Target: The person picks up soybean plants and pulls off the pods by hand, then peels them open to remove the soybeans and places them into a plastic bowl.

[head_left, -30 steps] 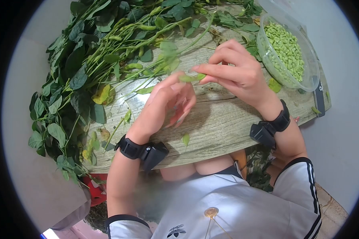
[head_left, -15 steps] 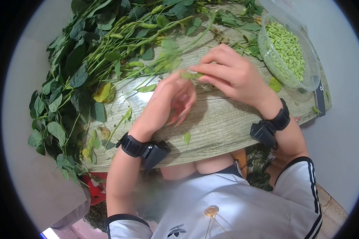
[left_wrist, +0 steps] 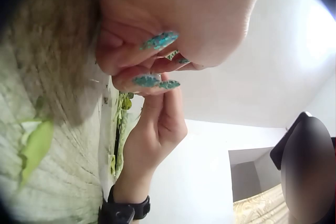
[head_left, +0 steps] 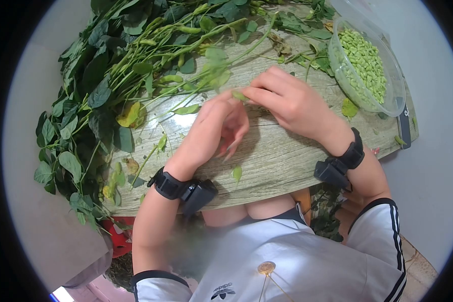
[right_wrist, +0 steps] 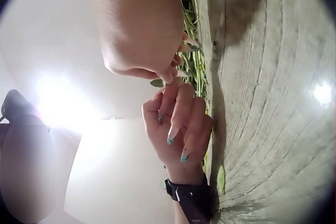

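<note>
A green soybean pod (head_left: pixel 240 95) is pinched between the fingertips of both hands over the table. My left hand (head_left: pixel 214 121) holds one end with thumb and index finger, its other fingers loosely bent below. From the right, my right hand (head_left: pixel 294 103) pinches the pod at its other end, its fingertips meeting the left ones. In the right wrist view, the pod's green tip (right_wrist: pixel 157 82) sticks out where the two hands meet. Most of the pod is hidden behind fingers. Shelled green beans (head_left: pixel 362 63) fill much of a clear plastic tub (head_left: pixel 337 75) at the right.
Leafy soybean stalks (head_left: pixel 110 65) with pods are heaped along the table's left and back. A loose pod (head_left: pixel 186 109) lies left of the hands, and a small green piece (head_left: pixel 237 173) lies nearer the front edge. A dark flat handle (head_left: pixel 403 126) sits beside the tub.
My right hand has moved slightly toward my body and its fingers have lowered over the pod, so less of the pod shows. The left hand has stayed nearly in place.
</note>
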`<action>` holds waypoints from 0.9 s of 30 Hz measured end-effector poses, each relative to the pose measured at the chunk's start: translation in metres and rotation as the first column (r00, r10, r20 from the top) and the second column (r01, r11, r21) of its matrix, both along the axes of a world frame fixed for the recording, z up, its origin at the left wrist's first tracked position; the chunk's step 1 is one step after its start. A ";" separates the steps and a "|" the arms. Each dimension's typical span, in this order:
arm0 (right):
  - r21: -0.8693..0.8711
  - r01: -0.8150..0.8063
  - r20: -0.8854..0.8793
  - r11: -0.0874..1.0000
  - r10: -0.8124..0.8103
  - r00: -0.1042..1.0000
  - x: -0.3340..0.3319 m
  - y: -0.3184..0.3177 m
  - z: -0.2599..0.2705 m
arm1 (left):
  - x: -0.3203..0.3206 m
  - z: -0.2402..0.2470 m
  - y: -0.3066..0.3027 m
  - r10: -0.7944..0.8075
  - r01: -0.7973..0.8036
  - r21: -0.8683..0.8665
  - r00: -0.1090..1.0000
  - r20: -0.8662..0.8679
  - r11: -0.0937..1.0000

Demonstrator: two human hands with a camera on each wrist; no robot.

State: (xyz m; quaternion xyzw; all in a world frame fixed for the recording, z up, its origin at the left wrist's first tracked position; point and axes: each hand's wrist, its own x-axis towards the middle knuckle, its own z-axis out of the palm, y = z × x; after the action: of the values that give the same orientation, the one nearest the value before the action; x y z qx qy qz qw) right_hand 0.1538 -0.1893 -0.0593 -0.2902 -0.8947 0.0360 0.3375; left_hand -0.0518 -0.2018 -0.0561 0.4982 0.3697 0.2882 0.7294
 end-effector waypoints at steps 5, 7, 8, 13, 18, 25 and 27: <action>0.029 0.006 -0.003 1.000 -0.006 1.000 -0.004 -0.002 -0.004 | 0.002 -0.001 0.000 -0.010 0.013 -0.071 0.999 0.042 0.997; 0.032 0.005 0.009 0.999 -0.006 1.000 -0.004 -0.001 -0.005 | 0.001 -0.003 0.000 -0.016 0.020 -0.080 0.998 0.054 0.997; 0.032 0.005 0.010 0.999 -0.005 1.000 -0.006 -0.002 -0.004 | 0.001 -0.002 -0.001 -0.015 0.020 -0.080 0.998 0.055 0.997; -0.015 -0.004 -0.119 1.000 0.002 0.993 -0.015 -0.004 -0.001 | 0.005 0.000 -0.004 0.050 -0.039 -0.072 0.988 0.148 0.997; -0.051 -0.035 -0.142 0.998 0.028 0.990 -0.010 -0.004 0.002 | -0.002 -0.002 -0.001 -0.031 0.043 -0.068 0.984 0.175 0.997; -0.053 -0.057 -0.121 0.997 0.050 0.991 -0.006 -0.005 0.003 | -0.001 0.000 -0.001 -0.072 0.077 -0.034 0.989 0.132 0.996; -0.054 -0.062 -0.121 0.997 0.056 0.991 -0.005 -0.005 0.003 | -0.002 -0.001 0.000 -0.071 0.077 -0.040 0.989 0.133 0.996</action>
State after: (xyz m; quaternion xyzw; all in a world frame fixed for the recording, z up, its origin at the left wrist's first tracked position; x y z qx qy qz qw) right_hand 0.1483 -0.1940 -0.0560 -0.2705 -0.8798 0.0889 0.3807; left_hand -0.0535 -0.2020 -0.0568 0.4750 0.3085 0.2848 0.7734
